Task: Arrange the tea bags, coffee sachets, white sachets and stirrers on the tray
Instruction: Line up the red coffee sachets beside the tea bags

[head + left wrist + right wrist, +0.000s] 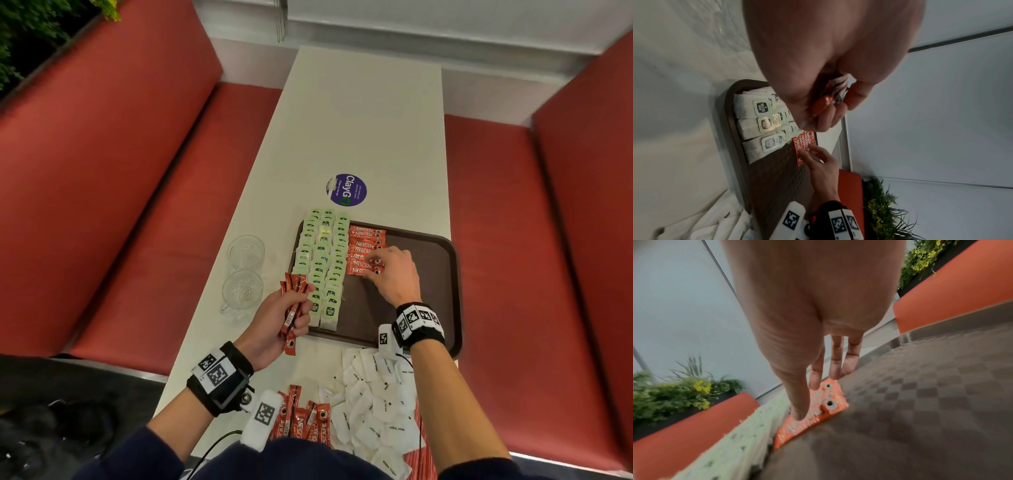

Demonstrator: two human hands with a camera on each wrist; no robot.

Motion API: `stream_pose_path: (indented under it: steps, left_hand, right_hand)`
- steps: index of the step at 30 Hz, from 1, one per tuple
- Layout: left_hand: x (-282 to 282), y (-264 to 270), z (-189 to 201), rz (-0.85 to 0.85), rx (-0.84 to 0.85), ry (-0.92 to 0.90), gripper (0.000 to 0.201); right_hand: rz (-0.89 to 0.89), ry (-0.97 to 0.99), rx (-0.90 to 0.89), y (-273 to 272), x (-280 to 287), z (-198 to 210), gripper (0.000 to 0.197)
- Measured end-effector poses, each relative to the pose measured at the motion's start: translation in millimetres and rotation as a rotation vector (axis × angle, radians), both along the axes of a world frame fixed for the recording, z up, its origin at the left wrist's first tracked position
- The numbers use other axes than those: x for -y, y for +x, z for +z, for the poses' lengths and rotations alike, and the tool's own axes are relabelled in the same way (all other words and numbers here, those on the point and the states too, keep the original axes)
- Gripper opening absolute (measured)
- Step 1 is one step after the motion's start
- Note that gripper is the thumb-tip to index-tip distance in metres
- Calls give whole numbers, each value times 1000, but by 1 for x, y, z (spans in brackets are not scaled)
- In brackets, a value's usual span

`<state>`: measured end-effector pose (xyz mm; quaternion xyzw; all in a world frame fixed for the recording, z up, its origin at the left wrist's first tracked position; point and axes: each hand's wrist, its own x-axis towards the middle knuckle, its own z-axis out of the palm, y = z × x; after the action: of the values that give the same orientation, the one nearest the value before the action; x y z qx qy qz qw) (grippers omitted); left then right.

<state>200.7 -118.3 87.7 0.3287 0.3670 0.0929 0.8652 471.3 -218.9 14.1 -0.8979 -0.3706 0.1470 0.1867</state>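
A brown tray (431,274) holds three columns of green tea bags (322,260) along its left side. Beside them lies a column of red coffee sachets (364,246). My right hand (375,269) rests with straight fingers on the nearest sachets of that column (830,404), thumb and fingertips touching them. Over the tray's near left corner, my left hand (298,315) grips a bundle of red coffee sachets (293,305), seen close in the left wrist view (828,97). Loose white sachets (373,404) and more coffee sachets (301,421) lie at the table's near edge.
Two glass mugs (245,270) stand left of the tray. A round blue sticker (346,189) is on the white table (359,120) beyond it. Red striped packets (419,455) lie at the near right. Red benches flank the table. The tray's right half (920,402) is bare.
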Motion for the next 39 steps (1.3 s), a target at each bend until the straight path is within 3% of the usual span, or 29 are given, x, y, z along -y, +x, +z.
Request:
stream_pose_path:
  steps: [4, 8, 14, 18, 22, 27, 35, 39]
  left_hand:
    - [0, -1, 4, -47, 75, 36, 22]
    - [3, 0, 7, -108, 80, 173, 20]
    - [9, 3, 14, -122, 81, 280, 29]
    - [5, -1, 17, -103, 81, 207, 33]
    - [-2, -3, 17, -62, 94, 208, 17]
    - [-4, 1, 27, -41, 3, 441, 21]
    - [-4, 10, 23, 169, -90, 512, 25]
    - [1, 13, 21, 194, -161, 602, 24]
  right_hand:
    - [12, 302, -209, -35, -3, 47, 14]
    - [188, 376, -537, -81, 0, 95, 17]
    - [193, 399, -673, -92, 7, 100, 11]
    - [96, 536, -748, -88, 18, 112, 9]
    - [112, 619, -868, -82, 31, 122, 10]
    - [112, 581, -838, -82, 41, 126, 16]
    - [17, 519, -714, -80, 49, 119, 20]
    - [67, 413, -410, -86, 48, 113, 26]
